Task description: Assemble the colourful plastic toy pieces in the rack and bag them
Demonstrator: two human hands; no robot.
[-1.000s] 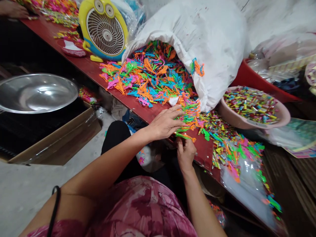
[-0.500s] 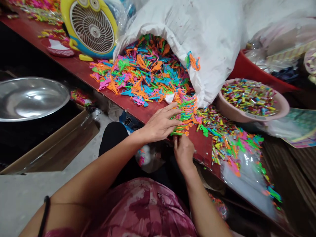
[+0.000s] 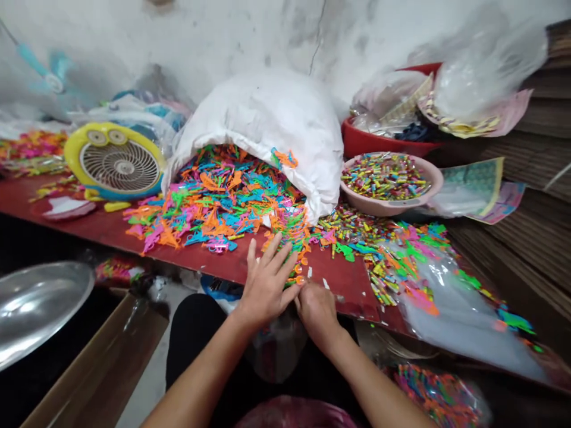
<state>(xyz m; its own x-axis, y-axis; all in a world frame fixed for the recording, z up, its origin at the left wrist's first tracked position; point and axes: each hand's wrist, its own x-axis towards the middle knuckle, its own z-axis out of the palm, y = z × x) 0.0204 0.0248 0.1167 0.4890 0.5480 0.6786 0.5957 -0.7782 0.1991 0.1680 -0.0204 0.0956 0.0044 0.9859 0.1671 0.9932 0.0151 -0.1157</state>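
My left hand lies spread, palm down, over the near end of a row of small colourful plastic pieces at the table's front edge. Just right of it, my right hand is closed at the edge, its fingertips beside the last orange pieces; what it holds, if anything, is hidden. Behind the hands, a large heap of orange, blue, green and pink plastic pieces spills from the mouth of a white sack onto the red table.
A yellow and blue fan stands left of the heap. On the right are a pink basin of small wrapped tubes, scattered tubes and clear plastic bags. A metal bowl sits lower left.
The view has tilted up, showing more wall. My left hand's fingers are more widely spread, and it has come lower beside my right hand, which stays closed at the edge.
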